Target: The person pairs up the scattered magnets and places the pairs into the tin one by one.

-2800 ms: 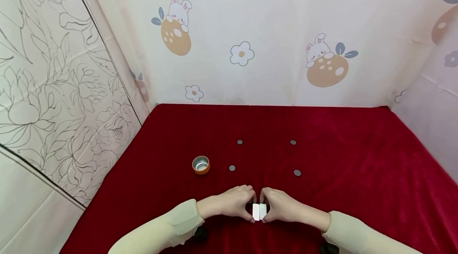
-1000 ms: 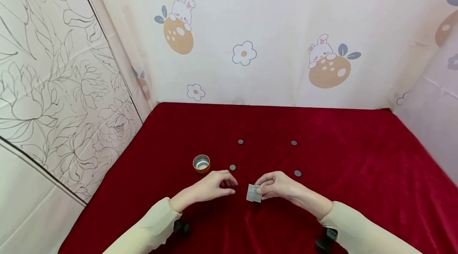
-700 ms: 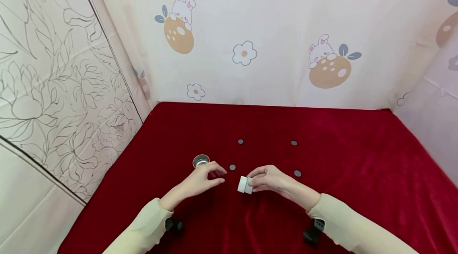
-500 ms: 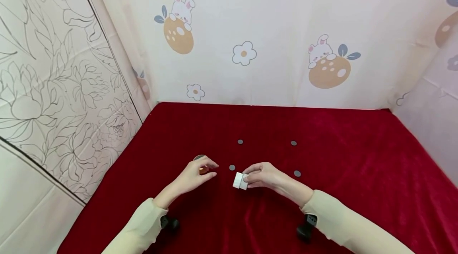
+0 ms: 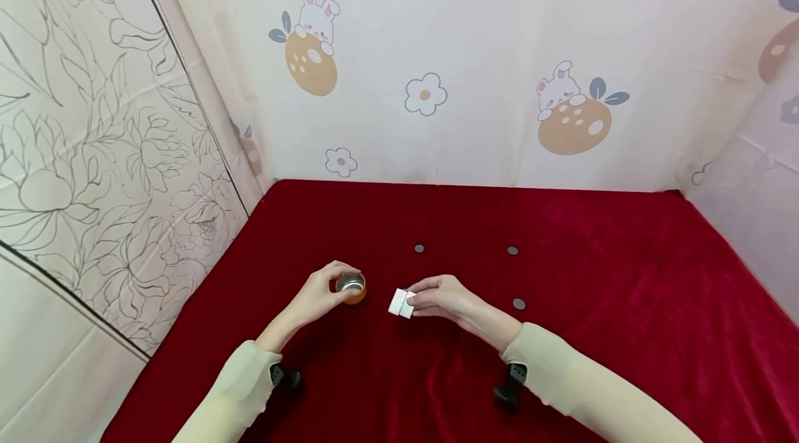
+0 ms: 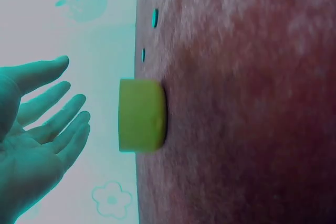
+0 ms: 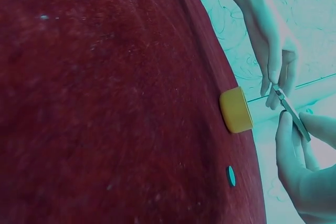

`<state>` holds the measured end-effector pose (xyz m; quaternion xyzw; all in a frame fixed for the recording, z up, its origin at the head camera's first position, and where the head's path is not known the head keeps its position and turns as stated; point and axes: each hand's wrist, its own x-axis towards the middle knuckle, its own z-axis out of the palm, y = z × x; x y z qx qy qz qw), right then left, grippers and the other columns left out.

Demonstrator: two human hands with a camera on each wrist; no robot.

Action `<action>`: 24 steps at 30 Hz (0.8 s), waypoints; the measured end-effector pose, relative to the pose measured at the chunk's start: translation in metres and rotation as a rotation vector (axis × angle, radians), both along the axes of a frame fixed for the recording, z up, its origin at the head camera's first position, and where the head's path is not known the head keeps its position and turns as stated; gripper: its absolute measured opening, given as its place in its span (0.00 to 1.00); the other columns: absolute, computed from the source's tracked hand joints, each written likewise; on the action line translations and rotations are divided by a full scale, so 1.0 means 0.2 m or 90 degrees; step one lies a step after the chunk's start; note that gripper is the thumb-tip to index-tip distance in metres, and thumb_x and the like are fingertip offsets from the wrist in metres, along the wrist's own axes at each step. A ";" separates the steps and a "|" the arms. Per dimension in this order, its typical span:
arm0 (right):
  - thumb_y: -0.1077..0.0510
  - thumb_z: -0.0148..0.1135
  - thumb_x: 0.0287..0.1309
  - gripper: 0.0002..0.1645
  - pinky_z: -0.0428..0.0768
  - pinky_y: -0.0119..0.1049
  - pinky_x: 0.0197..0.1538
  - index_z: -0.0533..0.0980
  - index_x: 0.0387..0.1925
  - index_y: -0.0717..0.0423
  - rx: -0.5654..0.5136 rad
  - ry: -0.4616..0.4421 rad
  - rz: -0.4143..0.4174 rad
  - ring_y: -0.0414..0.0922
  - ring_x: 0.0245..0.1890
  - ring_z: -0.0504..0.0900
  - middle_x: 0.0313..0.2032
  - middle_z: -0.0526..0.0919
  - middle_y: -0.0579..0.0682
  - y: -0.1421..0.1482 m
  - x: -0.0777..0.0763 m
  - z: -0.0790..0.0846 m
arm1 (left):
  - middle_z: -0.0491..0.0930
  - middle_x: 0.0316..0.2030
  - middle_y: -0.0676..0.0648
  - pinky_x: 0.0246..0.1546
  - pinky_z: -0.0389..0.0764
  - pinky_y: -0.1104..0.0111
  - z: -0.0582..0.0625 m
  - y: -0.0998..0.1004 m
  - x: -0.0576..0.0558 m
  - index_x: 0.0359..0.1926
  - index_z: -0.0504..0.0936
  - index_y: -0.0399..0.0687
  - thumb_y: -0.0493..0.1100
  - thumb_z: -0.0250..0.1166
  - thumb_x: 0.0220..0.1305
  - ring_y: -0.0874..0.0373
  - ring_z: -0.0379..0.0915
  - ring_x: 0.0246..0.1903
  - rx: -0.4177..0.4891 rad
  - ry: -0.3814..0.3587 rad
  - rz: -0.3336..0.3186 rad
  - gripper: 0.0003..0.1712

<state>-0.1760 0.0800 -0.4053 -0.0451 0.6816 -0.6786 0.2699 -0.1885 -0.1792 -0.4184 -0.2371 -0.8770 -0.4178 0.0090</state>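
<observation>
A small silver hinge (image 5: 401, 303), its two flat leaves side by side, is pinched between the thumb and fingers of my right hand (image 5: 446, 299). It is held up off the cloth, edge-on in the right wrist view (image 7: 294, 116). My left hand (image 5: 320, 295) hovers above and beside a small round orange tin (image 5: 358, 299) with a silvery inside. From the head, its thumb and fingers overlap the tin's left side. The left wrist view shows the fingers loosely extended, apart from the tin (image 6: 140, 115), holding nothing.
Grey flat discs lie on the red cloth (image 5: 593, 276): one at the back left (image 5: 419, 248), a second disc (image 5: 512, 250) at the back right, and another disc (image 5: 519, 304) nearer. A patterned curtain (image 5: 474, 131) stands behind the table. Black wrist cameras hang under both sleeves.
Both hands first held the hinge together; the left let go and moved left to the tin. The right hand carried the hinge leftward and forward, now covering the front-left disc.
</observation>
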 end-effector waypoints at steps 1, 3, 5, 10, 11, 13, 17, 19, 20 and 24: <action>0.67 0.60 0.50 0.21 0.76 0.42 0.44 0.71 0.46 0.75 -0.004 0.000 -0.003 0.46 0.34 0.80 0.36 0.79 0.58 -0.01 -0.01 -0.01 | 0.74 0.44 0.46 0.44 0.72 0.54 -0.01 0.00 -0.01 0.46 0.77 0.39 0.37 0.65 0.51 0.48 0.71 0.44 -0.004 0.002 0.007 0.19; 0.68 0.60 0.49 0.21 0.76 0.43 0.44 0.70 0.46 0.76 -0.015 -0.002 -0.007 0.45 0.33 0.80 0.35 0.79 0.58 -0.03 -0.02 -0.01 | 0.74 0.46 0.46 0.45 0.71 0.54 -0.01 -0.01 -0.02 0.48 0.76 0.39 0.39 0.66 0.51 0.49 0.70 0.46 -0.015 0.004 0.015 0.21; 0.68 0.59 0.49 0.21 0.76 0.43 0.43 0.70 0.46 0.76 -0.024 -0.002 -0.012 0.45 0.33 0.80 0.35 0.79 0.58 -0.06 -0.02 -0.02 | 0.73 0.48 0.46 0.46 0.70 0.54 -0.02 -0.02 -0.03 0.49 0.75 0.39 0.41 0.66 0.51 0.49 0.69 0.48 -0.029 -0.001 0.017 0.23; 0.70 0.59 0.49 0.21 0.77 0.40 0.41 0.70 0.46 0.77 -0.044 -0.008 -0.034 0.45 0.32 0.80 0.34 0.79 0.58 -0.10 -0.04 -0.03 | 0.70 0.52 0.45 0.49 0.68 0.54 -0.03 -0.03 -0.04 0.54 0.72 0.39 0.43 0.66 0.50 0.49 0.65 0.53 -0.048 -0.037 0.017 0.28; 0.70 0.59 0.48 0.21 0.77 0.40 0.41 0.70 0.46 0.77 -0.049 -0.010 -0.039 0.44 0.31 0.80 0.34 0.79 0.58 -0.11 -0.05 -0.03 | 0.69 0.53 0.45 0.49 0.68 0.54 -0.03 -0.03 -0.04 0.54 0.72 0.38 0.42 0.67 0.50 0.48 0.65 0.54 -0.050 -0.044 0.018 0.29; 0.70 0.59 0.48 0.21 0.78 0.39 0.40 0.70 0.46 0.77 -0.057 -0.013 -0.047 0.44 0.31 0.80 0.33 0.79 0.57 -0.13 -0.06 -0.03 | 0.69 0.54 0.43 0.49 0.68 0.54 -0.04 -0.04 -0.05 0.55 0.71 0.37 0.41 0.67 0.50 0.47 0.64 0.54 -0.058 -0.052 0.021 0.30; 0.71 0.59 0.48 0.20 0.78 0.38 0.38 0.70 0.45 0.78 -0.072 -0.012 -0.069 0.43 0.29 0.79 0.32 0.79 0.57 -0.16 -0.08 -0.05 | 0.69 0.53 0.41 0.49 0.69 0.55 -0.06 -0.04 -0.06 0.55 0.69 0.34 0.39 0.67 0.49 0.45 0.66 0.53 -0.062 -0.063 0.021 0.31; 0.72 0.58 0.48 0.20 0.78 0.38 0.38 0.70 0.45 0.78 -0.076 -0.008 -0.077 0.43 0.30 0.79 0.32 0.79 0.58 -0.18 -0.09 -0.05 | 0.69 0.53 0.40 0.49 0.69 0.56 -0.07 -0.04 -0.07 0.55 0.69 0.33 0.38 0.67 0.49 0.45 0.66 0.52 -0.061 -0.067 0.022 0.31; 0.72 0.58 0.48 0.20 0.78 0.38 0.38 0.71 0.45 0.78 -0.078 -0.008 -0.081 0.44 0.30 0.79 0.33 0.79 0.58 -0.19 -0.10 -0.06 | 0.69 0.53 0.40 0.49 0.69 0.56 -0.07 -0.04 -0.07 0.55 0.69 0.33 0.38 0.67 0.49 0.45 0.67 0.52 -0.060 -0.071 0.025 0.31; 0.72 0.59 0.48 0.19 0.78 0.40 0.39 0.71 0.44 0.77 -0.076 -0.010 -0.093 0.45 0.30 0.80 0.35 0.79 0.61 -0.23 -0.11 -0.06 | 0.70 0.51 0.39 0.48 0.71 0.59 -0.09 -0.05 -0.08 0.54 0.69 0.32 0.37 0.68 0.48 0.46 0.68 0.50 -0.057 -0.085 0.031 0.31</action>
